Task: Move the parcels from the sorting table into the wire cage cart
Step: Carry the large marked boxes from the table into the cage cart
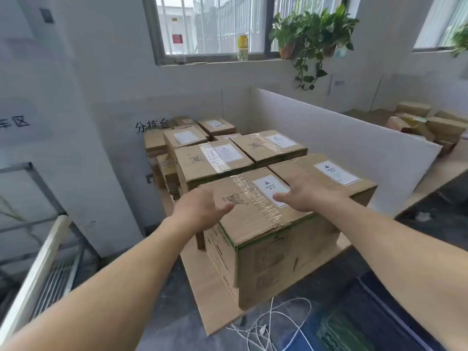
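Wire cage cart (54,282): low at near left, beside sorting table (202,287). Nearest parcel (255,224): on table's near end, straight ahead, one corner toward viewer; top near square, tape seam running away. Left hand (202,209): fingers loose, gripping nothing, at parcel's left top edge. Right hand (304,196): spread over label, nothing held; contact uncertain. Further parcels (215,158) behind. Lift judged two-handed, swing leftward.

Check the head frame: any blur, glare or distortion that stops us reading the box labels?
Head view: daylight from the window, soft, no hard shadows; mild glare on the tape of the nearest box; slight blur overall, so its label shows a triangle but the small print is unreadable; wide-angle bending curves the white partition.
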### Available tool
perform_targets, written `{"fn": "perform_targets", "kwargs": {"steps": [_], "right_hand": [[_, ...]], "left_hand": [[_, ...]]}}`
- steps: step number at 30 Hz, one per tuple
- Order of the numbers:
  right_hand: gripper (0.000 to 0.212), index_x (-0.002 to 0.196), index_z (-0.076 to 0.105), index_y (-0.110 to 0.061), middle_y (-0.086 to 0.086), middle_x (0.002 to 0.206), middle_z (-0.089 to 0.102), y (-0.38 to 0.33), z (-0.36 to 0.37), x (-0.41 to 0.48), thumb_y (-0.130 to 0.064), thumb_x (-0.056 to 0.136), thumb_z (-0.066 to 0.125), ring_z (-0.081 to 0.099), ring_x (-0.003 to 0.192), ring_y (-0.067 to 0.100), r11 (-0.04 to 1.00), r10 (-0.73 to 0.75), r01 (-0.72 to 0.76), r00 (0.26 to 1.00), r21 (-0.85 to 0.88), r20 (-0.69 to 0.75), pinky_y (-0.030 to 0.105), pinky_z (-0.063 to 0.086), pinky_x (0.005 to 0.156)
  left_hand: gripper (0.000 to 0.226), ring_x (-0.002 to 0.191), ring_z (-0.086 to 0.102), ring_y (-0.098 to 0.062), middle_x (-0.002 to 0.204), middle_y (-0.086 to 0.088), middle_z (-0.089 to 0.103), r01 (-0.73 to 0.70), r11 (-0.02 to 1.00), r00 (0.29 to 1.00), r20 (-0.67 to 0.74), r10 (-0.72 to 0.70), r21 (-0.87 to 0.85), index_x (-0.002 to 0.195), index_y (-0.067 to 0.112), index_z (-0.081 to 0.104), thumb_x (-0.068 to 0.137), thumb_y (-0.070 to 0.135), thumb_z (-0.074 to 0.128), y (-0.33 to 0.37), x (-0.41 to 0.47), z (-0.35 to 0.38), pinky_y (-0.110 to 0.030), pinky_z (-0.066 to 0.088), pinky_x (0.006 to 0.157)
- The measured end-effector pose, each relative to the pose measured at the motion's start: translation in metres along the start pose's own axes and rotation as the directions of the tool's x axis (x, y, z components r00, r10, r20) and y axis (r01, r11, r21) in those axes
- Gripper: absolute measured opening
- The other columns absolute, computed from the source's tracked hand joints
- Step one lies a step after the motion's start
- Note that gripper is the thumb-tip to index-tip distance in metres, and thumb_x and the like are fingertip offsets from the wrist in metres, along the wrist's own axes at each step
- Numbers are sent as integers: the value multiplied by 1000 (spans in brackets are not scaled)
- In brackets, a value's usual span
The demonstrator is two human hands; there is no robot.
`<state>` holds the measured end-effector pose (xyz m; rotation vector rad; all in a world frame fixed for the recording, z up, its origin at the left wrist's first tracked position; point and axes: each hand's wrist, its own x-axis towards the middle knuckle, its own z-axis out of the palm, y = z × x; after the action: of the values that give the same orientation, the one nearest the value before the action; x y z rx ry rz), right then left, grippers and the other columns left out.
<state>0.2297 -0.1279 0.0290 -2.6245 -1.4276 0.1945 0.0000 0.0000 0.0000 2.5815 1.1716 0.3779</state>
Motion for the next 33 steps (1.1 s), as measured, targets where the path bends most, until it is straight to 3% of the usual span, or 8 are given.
{"fn": "perform_targets", "kwargs": {"steps": [4,10,16,24,26,28,30,33], "right_hand": [[64,138,52,-20,5,138,57,7,10,13,-63,90,58,52,125,30,1000,13,-14,999,10,45,43,47,95],[63,138,53,-20,3,135,61,14,21,24,-60,90,58,55,123,28,1000,-24,24,999,-10,30,42,47,90],[58,135,55,-20,2,131,62,16,26,27,-59,91,58,57,118,27,999,-35,35,999,-9,3,38,41,80],[61,137,54,-17,3,134,61,11,26,30,-60,93,55,56,121,27,998,10,-11,1000,62,12,37,39,80],[56,127,59,-15,2,124,64,10,25,31,-60,93,56,58,111,25,994,33,-35,999,102,19,36,40,77],[46,102,64,-14,1,103,66,9,24,33,-58,92,58,58,90,20,989,52,-54,998,137,18,35,39,67],[43,84,60,-15,1,85,63,8,26,35,-57,90,60,56,76,18,982,75,-76,997,172,13,34,34,58],[45,89,61,-13,1,90,62,9,31,37,-57,87,66,58,84,21,961,95,-99,995,258,28,34,38,61]], "left_hand": [[70,106,63,-21,125,4,67,110,994,992,58,-111,18,137,26,52,85,74,53,-1,0,10,-39,55,86],[68,109,63,-21,128,4,66,142,989,988,69,-140,-34,136,25,54,86,70,56,1,-2,23,-42,55,91],[53,99,63,-16,120,7,67,162,982,984,92,-153,-94,125,29,55,86,64,61,3,-3,34,-38,57,85],[56,98,61,-18,121,4,65,209,968,975,109,-194,-142,126,25,53,83,59,68,0,-3,37,-33,52,80],[57,103,61,-19,122,3,65,227,962,971,113,-212,-149,129,24,53,84,57,69,0,-3,36,-36,54,85],[56,103,61,-19,123,3,64,238,957,968,117,-221,-164,129,23,52,86,54,69,-1,-3,35,-35,54,84],[51,96,58,-15,123,4,64,241,952,968,115,-223,-189,125,24,51,87,52,69,-2,-5,36,-25,48,69],[56,93,53,-12,120,6,60,289,915,957,116,-266,-283,128,22,45,87,51,70,-6,-7,38,-16,35,55]]}}
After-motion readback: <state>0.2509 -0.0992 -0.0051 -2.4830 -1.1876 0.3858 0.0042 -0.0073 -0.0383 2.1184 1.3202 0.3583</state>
